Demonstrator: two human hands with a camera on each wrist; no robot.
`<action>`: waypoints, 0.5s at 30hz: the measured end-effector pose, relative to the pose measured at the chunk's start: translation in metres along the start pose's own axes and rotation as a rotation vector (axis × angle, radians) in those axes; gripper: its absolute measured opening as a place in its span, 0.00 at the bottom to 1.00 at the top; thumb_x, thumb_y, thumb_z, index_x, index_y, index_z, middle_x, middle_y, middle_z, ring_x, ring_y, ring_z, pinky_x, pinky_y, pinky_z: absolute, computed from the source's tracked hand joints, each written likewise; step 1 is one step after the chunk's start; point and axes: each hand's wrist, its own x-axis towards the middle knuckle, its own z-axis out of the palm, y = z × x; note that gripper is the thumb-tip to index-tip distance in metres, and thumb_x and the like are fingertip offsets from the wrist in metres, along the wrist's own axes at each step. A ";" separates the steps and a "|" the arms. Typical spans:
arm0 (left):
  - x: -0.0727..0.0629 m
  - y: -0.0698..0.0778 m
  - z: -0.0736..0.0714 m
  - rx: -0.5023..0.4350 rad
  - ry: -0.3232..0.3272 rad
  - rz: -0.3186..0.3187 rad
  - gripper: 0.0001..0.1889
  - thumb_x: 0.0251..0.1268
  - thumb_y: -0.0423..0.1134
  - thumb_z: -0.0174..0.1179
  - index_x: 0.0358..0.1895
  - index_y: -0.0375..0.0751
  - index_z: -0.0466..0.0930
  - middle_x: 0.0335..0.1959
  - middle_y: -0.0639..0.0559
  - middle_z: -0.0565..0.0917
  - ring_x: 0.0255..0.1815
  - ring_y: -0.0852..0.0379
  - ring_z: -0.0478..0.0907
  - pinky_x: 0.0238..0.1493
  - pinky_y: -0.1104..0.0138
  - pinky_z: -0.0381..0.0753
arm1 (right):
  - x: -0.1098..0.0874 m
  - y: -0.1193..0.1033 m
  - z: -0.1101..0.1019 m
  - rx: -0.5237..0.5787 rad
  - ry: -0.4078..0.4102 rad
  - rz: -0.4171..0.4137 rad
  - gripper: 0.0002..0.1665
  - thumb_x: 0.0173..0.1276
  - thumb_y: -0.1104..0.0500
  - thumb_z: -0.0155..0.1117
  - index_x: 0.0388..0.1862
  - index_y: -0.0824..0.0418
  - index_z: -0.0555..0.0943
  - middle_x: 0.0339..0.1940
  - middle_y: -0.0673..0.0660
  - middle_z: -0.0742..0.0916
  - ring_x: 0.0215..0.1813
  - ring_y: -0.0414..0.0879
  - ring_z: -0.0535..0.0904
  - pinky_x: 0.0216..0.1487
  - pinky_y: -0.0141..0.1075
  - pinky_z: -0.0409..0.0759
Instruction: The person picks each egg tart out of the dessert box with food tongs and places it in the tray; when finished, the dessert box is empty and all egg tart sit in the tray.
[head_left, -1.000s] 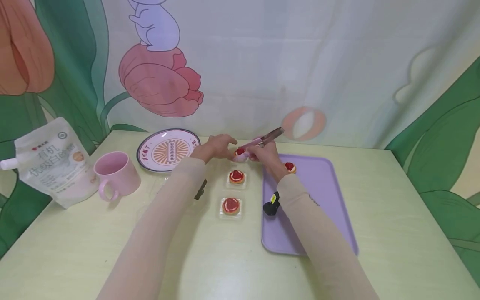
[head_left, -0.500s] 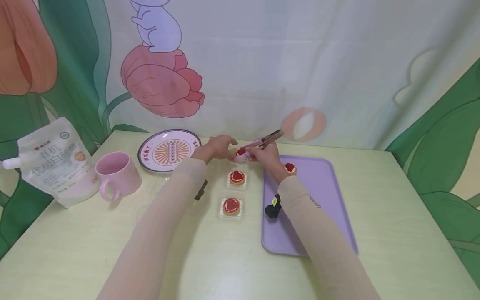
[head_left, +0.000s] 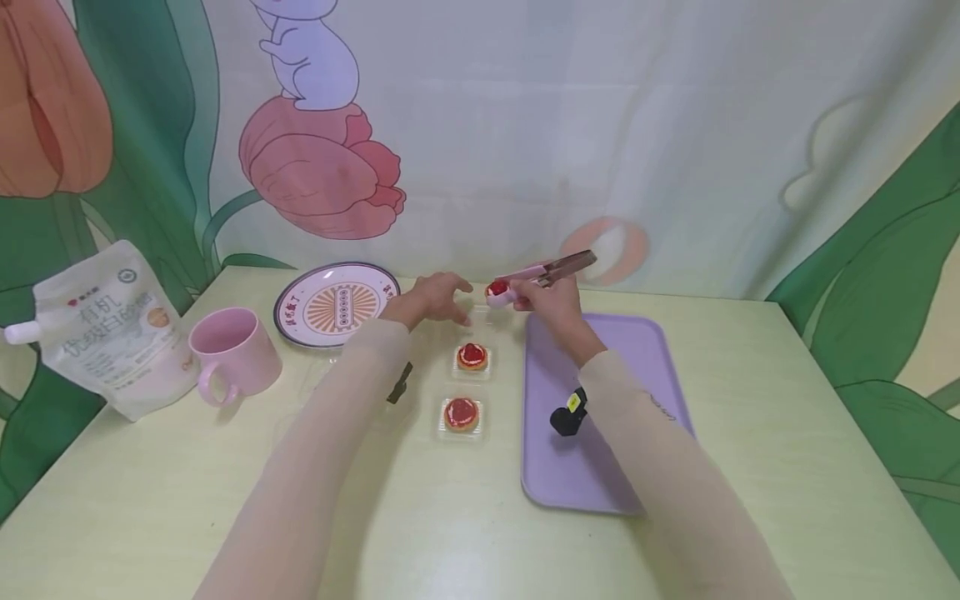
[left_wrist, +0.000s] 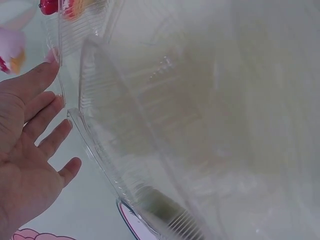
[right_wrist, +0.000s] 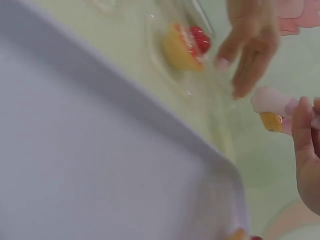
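Note:
My right hand [head_left: 551,304] grips pink tongs [head_left: 566,267] with brownish handles. Between their tips is a small tart [head_left: 496,288] with red topping, lifted off the table. My left hand [head_left: 433,298] holds nothing; its fingers are spread beside a clear plastic box [head_left: 482,316]. In the left wrist view, its fingertips [left_wrist: 54,54] are at the edge of clear plastic packaging [left_wrist: 150,115]; whether they touch is unclear. Two red-topped tarts, one nearer the hands [head_left: 472,357] and one farther forward [head_left: 461,414], sit in clear boxes in a row.
A purple tray [head_left: 585,492] lies under my right forearm. Part of another tart [right_wrist: 239,234] shows at its far end in the right wrist view. To the left stand a patterned plate [head_left: 337,305], a pink mug [head_left: 236,350] and a white spouted pouch [head_left: 112,329].
My right hand has moved right and slightly up, carrying the tart in the tongs away from the far box. The left hand has stayed in nearly the same place.

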 end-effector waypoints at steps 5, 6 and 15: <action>-0.001 0.001 0.000 -0.025 -0.010 -0.016 0.33 0.64 0.44 0.67 0.72 0.45 0.68 0.76 0.43 0.66 0.78 0.42 0.57 0.79 0.43 0.50 | -0.009 -0.016 -0.026 -0.017 -0.006 -0.037 0.19 0.64 0.67 0.69 0.51 0.70 0.74 0.31 0.51 0.87 0.24 0.38 0.85 0.31 0.30 0.87; -0.002 0.002 0.000 -0.029 -0.012 -0.020 0.34 0.64 0.44 0.68 0.72 0.45 0.68 0.76 0.43 0.66 0.79 0.42 0.57 0.79 0.43 0.51 | -0.010 -0.019 -0.031 -0.017 -0.003 -0.043 0.19 0.64 0.67 0.69 0.51 0.70 0.74 0.31 0.51 0.87 0.24 0.38 0.85 0.31 0.30 0.87; -0.002 0.004 -0.002 0.004 -0.004 -0.020 0.34 0.64 0.44 0.67 0.73 0.45 0.67 0.76 0.43 0.67 0.78 0.42 0.58 0.80 0.43 0.49 | -0.029 -0.036 -0.082 -0.158 0.011 -0.126 0.19 0.67 0.63 0.68 0.51 0.67 0.71 0.33 0.48 0.85 0.27 0.36 0.85 0.35 0.30 0.87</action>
